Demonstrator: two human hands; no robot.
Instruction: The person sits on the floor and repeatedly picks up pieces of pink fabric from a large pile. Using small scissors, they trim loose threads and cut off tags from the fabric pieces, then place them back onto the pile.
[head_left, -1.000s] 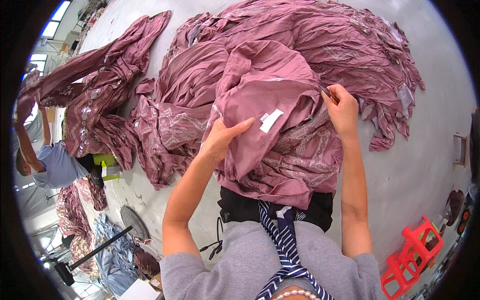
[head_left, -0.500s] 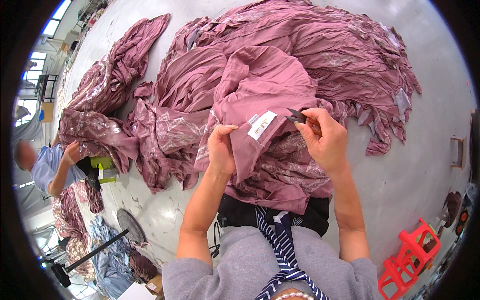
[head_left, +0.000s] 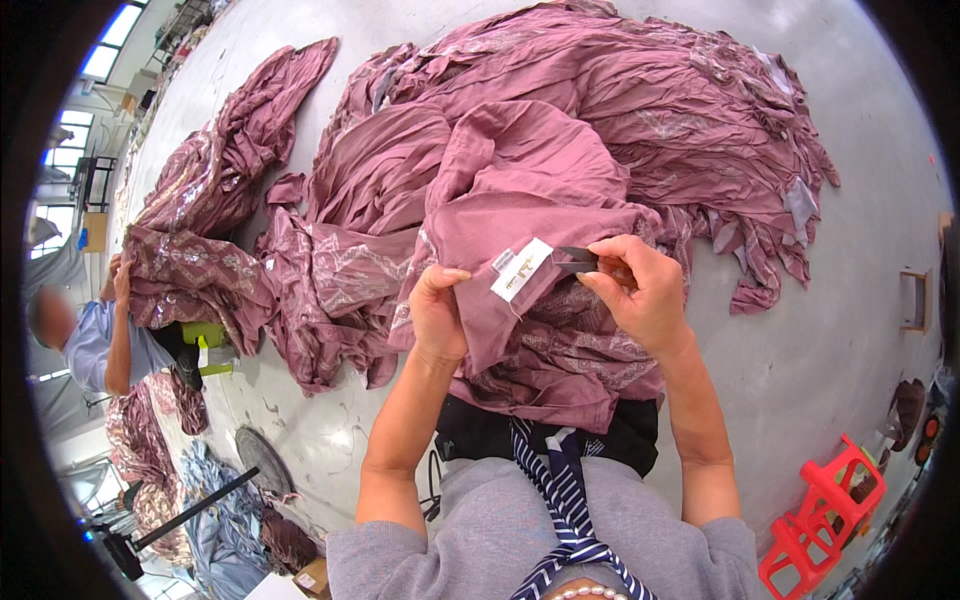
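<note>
A mauve-pink garment (head_left: 540, 165) with silvery patterned borders lies spread before me, its plain neck part drawn toward me. Near its edge sits a white fabric label (head_left: 521, 270) with a smaller tag beside it. My left hand (head_left: 440, 312) grips the cloth to the left of the label, thumb on top. Between the fingers of my right hand (head_left: 634, 290) are small dark thread snips (head_left: 573, 261), their blades pointing left at the label's upper right corner. Part of the snips is hidden by my fingers.
More heaped mauve fabric (head_left: 700, 130) covers the pale grey table (head_left: 860, 250). At the left a person (head_left: 105, 345) in a light blue top handles the cloth's far end. Red plastic stools (head_left: 825, 510) stand lower right; a black pole (head_left: 200, 508) juts in lower left.
My right hand has brought the snips left and down, close to the label's corner. The label has shifted slightly down. The person at the left has raised their hands on the cloth.
</note>
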